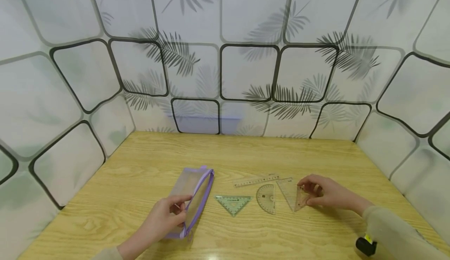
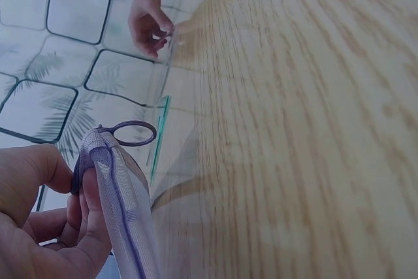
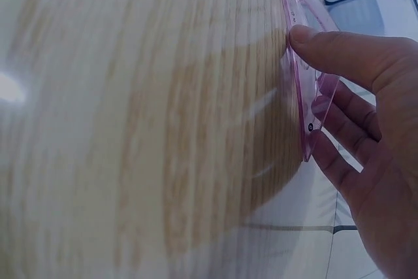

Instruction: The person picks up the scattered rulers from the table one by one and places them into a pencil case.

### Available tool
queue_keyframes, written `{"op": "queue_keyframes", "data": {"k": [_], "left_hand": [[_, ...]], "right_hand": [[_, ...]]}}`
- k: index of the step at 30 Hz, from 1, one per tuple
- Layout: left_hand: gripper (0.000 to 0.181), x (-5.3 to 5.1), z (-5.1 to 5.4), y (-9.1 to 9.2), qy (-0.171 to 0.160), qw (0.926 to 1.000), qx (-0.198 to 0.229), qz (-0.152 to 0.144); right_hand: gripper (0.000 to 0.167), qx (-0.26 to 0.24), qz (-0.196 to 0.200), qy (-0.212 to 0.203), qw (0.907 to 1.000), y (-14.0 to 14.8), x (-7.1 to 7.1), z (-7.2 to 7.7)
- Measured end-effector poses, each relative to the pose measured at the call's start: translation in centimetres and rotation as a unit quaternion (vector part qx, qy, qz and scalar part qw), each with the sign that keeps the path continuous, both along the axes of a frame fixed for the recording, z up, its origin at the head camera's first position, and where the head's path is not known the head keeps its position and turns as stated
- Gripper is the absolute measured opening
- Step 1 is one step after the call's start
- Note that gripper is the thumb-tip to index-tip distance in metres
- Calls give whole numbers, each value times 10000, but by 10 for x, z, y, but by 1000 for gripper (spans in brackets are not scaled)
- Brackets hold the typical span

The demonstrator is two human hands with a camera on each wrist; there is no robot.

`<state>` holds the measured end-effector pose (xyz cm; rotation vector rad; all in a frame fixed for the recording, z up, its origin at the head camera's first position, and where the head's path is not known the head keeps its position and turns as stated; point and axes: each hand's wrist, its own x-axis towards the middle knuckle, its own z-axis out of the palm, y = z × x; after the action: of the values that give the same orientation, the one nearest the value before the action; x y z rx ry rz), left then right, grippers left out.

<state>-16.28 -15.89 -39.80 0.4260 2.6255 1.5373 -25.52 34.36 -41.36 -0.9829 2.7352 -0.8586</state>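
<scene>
My left hand [image 1: 163, 216] pinches the edge of a mesh zip pouch [image 1: 181, 180] with purple trim, its zip side parted. In the left wrist view, the thumb and fingers grip the pouch [image 2: 117, 194] near a purple loop. On the right, my right hand [image 1: 325, 193] holds a pink transparent set square [image 1: 300, 200] between thumb and fingers. The right wrist view has the thumb on one edge of this set square [image 3: 300, 89] and fingers behind it. Beside it lies a clear set square [image 1: 287, 193].
Between the hands, a green set square [image 1: 233, 203], a clear protractor [image 1: 267, 199] and a clear ruler [image 1: 256, 181] lie on the wooden table [image 1: 211, 146]. A small black and yellow object [image 1: 366, 246] is by the right sleeve. Patterned curtain [image 1: 249, 72] surrounds the table's back and sides.
</scene>
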Motion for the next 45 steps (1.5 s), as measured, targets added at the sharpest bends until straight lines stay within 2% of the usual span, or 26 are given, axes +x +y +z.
{"op": "queue_keyframes", "data": {"k": [7,14,24,31,42,45], "left_hand": [[47,0,1,0,43,10000,-11,-32],[46,0,1,-1,-23,10000,28,-51],[45,0,0,-1,-14,10000,-5,-44],[46,0,-2,0,-47,10000,-19,-41],[47,-1,-4,-1,-83,9999,41,-66],[47,0,-3,-2,-98,9999,41,-88]], "right_hand": [[42,-136,75,45,9999,0,0,0],[42,-80,-21,-7,10000,1,0,0],[35,-245,-71,214,9994,0,0,-2],[35,-128,-292,77,9995,0,0,-1],[32,-111,-271,40,9996,-1,0,2],[30,-116,-303,-83,9994,-1,1,3]]}}
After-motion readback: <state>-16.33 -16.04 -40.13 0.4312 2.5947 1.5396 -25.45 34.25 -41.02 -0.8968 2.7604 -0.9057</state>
